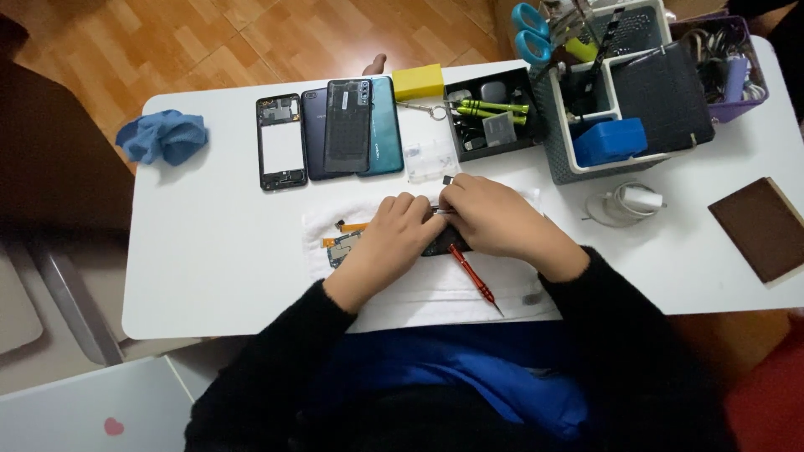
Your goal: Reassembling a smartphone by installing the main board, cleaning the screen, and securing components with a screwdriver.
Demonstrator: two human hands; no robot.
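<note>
Both hands meet over a small dark phone part (444, 241) lying on a white cloth (435, 289) near the front edge of the white table (209, 259). The left hand (389, 234) is curled, its fingers bent down onto the part, and the right hand (494, 219) is bunched beside it, fingertips pinching what looks like thin tweezers (437, 208) between the two hands; the exact grip is hidden. A red screwdriver (473, 278) lies on the cloth just under the right wrist, untouched. To the left of the left hand, a small circuit board with an orange flex cable (343, 243) rests on the cloth, already out of its housing. Toward the back edge lie a bare phone frame (281, 142) and a stack of phone back covers (352, 125), all detached, so the teardown seems well advanced, with the small part in hand still being worked. A black tray with green tools (490, 113) and a grey basket of tools (620, 84) sit at the back right, a white charger (628, 202) near them, a brown pad (758, 226) at the right edge, and a blue rag (163, 136) at the back left corner.
</note>
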